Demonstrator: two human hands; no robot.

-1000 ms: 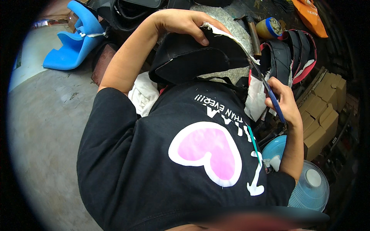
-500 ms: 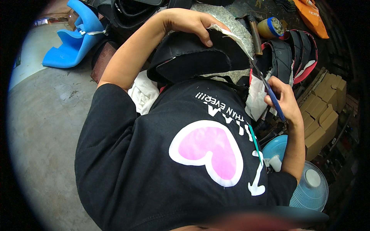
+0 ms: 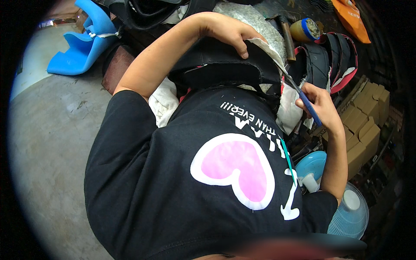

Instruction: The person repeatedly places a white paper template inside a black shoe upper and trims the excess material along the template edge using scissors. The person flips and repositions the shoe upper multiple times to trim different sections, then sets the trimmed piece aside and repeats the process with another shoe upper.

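Note:
My left hand (image 3: 232,37) grips the upper edge of a curved, stitched black leather-like piece (image 3: 221,73), thumb on its face. It looks like a shoe upper, but I cannot tell for sure. A strip of white lining (image 3: 269,51) stands along its right edge. My right hand (image 3: 323,106) is closed around scissors with blue handles (image 3: 308,104). Their blades point up and left and touch the lining at the piece's right end. Whether the blades are apart is too small to tell. Below the blades hangs a white cloth-like scrap (image 3: 289,110).
A hammer (image 3: 287,39) and a blue-rimmed jar (image 3: 304,30) lie beyond the piece on a grey stone slab (image 3: 249,18). Black strapped pieces with red edging (image 3: 336,58) are at right, above cardboard boxes (image 3: 364,125) and a fan (image 3: 346,216). Blue foam (image 3: 82,47) lies far left.
My left hand has shifted right and slightly nearer with the black piece, whose opening shows wider. The scissors in my right hand have moved slightly up, staying at the white lining.

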